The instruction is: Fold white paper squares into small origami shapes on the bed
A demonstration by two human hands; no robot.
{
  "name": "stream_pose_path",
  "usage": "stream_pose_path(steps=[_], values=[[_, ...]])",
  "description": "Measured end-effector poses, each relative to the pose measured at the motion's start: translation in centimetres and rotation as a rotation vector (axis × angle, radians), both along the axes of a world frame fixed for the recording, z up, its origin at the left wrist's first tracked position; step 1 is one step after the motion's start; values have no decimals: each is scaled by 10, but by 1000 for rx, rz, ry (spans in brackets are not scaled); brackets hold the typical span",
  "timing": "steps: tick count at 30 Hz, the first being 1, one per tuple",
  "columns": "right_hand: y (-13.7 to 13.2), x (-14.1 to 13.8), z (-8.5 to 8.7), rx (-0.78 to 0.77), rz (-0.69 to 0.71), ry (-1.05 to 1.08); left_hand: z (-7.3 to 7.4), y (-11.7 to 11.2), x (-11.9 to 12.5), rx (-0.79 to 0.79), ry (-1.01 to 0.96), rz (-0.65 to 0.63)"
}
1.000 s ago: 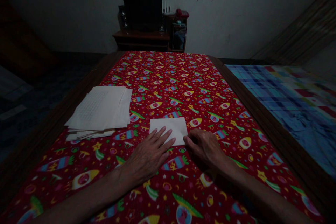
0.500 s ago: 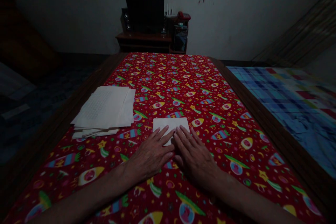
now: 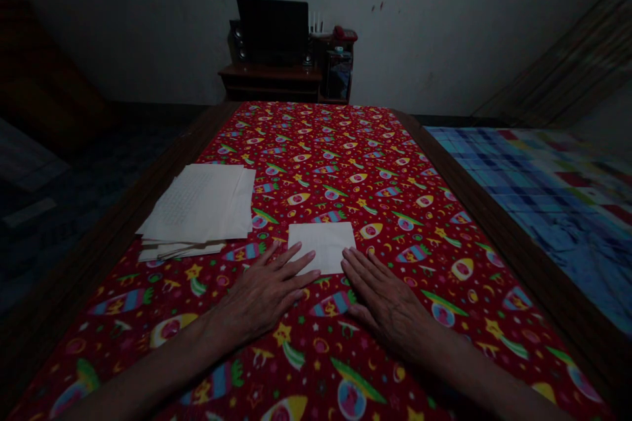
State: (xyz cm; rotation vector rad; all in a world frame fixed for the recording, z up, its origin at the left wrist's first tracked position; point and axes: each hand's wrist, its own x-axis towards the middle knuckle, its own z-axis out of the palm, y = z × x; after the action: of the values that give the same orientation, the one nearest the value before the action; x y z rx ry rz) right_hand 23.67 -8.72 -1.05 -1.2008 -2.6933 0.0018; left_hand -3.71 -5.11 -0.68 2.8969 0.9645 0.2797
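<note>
A small folded sheet of white paper [image 3: 323,243] lies flat on the red patterned cloth [image 3: 340,174]. My left hand [image 3: 264,289] rests flat with fingers spread, its fingertips over the paper's lower left part. On the other side, my right hand [image 3: 388,296] lies flat, its fingertips touching the paper's lower right corner. Neither hand grips anything. To the left of the paper sits a stack of loose white sheets [image 3: 202,204], with faint writing on the top one.
Beyond the table's far end, a dark monitor [image 3: 273,29] stands on a small wooden desk [image 3: 271,82] with speakers and a red telephone [image 3: 344,34]. Dark wooden edges [image 3: 474,204] run along the cloth. On the right lies a blue checked sheet [image 3: 494,164].
My hands have moved apart, the left one to the left and the right one to the right. More of the folded paper shows between them.
</note>
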Motion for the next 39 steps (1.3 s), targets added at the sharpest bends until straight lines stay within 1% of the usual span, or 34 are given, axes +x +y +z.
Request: stream_pose_path(steps=[4,7,10,13,15,17,19,22,24,27,29,31,34,36,39], values=[[-4,9,2,32,-6,23,1,-7,-17,21,2,49],[-5,8,4,55,-14,19,2,-11,-21,48,-2,64],[-2,-6,4,80,-13,19,3,-12,-10,65,20,41],[2,-23,3,87,50,36,3,-11,8,50,20,2],[3,-26,2,75,74,46,1,-11,12,33,-7,-17],[3,-22,0,64,69,50,0,-10,8,23,-17,-11],[2,-15,-2,77,46,45,0,-10,-1,21,1,7],[4,-13,-1,170,-3,45,1,-7,-11,20,4,24],[9,-23,4,216,2,26,4,-2,-11,6,-37,30],[18,-47,15,162,70,-77,9,7,-5,-43,-106,63],[22,-61,19,185,97,-152,11,12,-1,-66,-138,94],[24,-71,19,246,107,-215,12,14,1,-70,-156,118],[24,-75,15,294,75,-250,11,14,1,-62,-185,123],[24,-71,13,291,62,-206,10,14,0,-47,-216,108],[27,-58,13,344,147,28,8,17,-3,7,-253,58]])
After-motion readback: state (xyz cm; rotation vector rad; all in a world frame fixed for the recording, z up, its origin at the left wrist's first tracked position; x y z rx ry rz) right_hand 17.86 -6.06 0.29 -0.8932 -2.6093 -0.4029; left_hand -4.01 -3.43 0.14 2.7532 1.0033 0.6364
